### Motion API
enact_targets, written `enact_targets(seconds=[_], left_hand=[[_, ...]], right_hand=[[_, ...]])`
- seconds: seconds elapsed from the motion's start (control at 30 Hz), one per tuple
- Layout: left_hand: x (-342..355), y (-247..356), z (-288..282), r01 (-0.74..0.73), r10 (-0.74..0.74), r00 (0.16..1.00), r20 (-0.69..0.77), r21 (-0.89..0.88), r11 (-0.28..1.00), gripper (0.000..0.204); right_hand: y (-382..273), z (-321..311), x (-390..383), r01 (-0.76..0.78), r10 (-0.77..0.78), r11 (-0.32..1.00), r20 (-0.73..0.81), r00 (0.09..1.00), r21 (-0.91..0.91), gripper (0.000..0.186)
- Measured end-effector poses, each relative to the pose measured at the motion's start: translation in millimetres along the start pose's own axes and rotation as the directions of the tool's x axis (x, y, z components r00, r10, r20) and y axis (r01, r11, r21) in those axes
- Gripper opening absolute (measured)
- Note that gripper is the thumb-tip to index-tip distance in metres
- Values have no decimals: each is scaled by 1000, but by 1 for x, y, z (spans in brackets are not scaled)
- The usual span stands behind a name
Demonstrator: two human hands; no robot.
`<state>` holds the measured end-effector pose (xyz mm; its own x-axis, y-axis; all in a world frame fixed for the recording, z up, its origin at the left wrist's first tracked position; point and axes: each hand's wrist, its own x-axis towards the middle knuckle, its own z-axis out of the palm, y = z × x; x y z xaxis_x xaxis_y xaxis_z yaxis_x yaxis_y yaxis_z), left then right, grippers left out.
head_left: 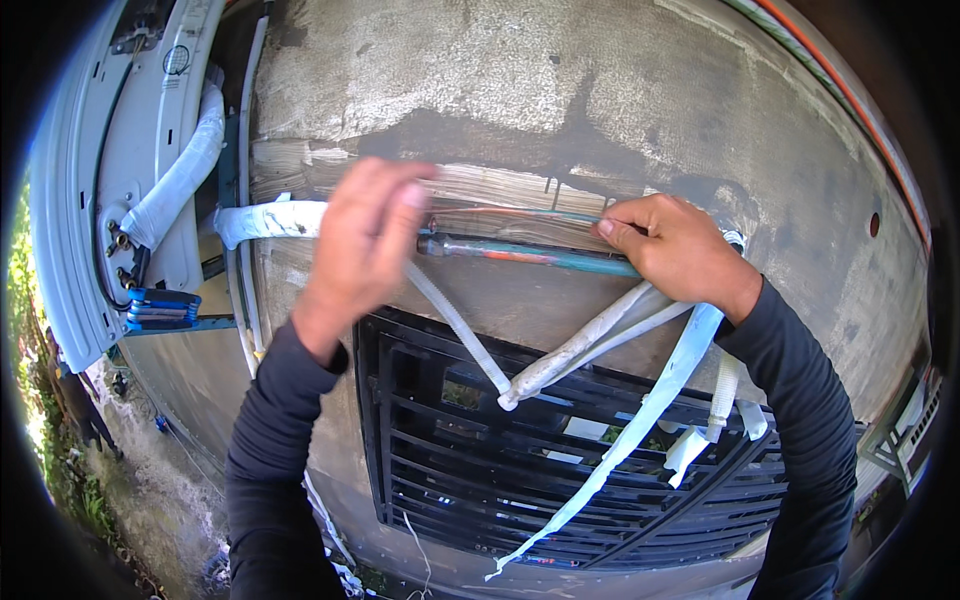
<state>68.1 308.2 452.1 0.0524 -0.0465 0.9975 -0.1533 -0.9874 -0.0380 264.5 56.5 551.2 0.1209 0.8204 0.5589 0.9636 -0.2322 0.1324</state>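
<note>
My left hand (365, 235) curls closed around the bare copper pipes (530, 252) running across the concrete wall (620, 100), beside their white-wrapped section (270, 218). My right hand (680, 250) pinches them further along, loose white wrapping tape (640, 420) dangling over the black window grille (450, 440).

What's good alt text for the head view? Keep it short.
Two bare hands in dark sleeves grip a bare copper pipe running along a rough concrete wall: the left hand near its white-wrapped end, the right hand further along. Loose white wrapping tape hangs over a black metal grille; an outdoor air-conditioner unit sits left.
</note>
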Motion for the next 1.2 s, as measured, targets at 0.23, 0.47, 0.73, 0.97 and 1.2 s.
enact_targets(seconds=[0.23, 0.47, 0.73, 0.97, 1.2], left_hand=[[-29, -76, -32, 71, -81, 993, 86, 114, 991, 34], [-18, -97, -33, 24, -71, 969, 237, 194, 981, 37], [-9, -117, -22, 68, -109, 953, 283, 152, 986, 39], [-14, -121, -50, 138, -67, 909, 412, -146, 980, 41], [-24, -118, -54, 127, -143, 855, 499, 67, 990, 27]], right_hand=[[-25, 27, 8, 253, -261, 965, -121, 958, -70, 39], [-32, 26, 15, 170, -186, 971, -83, 979, -168, 40], [-35, 27, 43, 145, -146, 988, 23, 989, 44, 40], [-64, 40, 90, 194, -226, 958, 139, 964, 212, 35], [-83, 55, 106, 244, -321, 899, 167, 932, 362, 39]])
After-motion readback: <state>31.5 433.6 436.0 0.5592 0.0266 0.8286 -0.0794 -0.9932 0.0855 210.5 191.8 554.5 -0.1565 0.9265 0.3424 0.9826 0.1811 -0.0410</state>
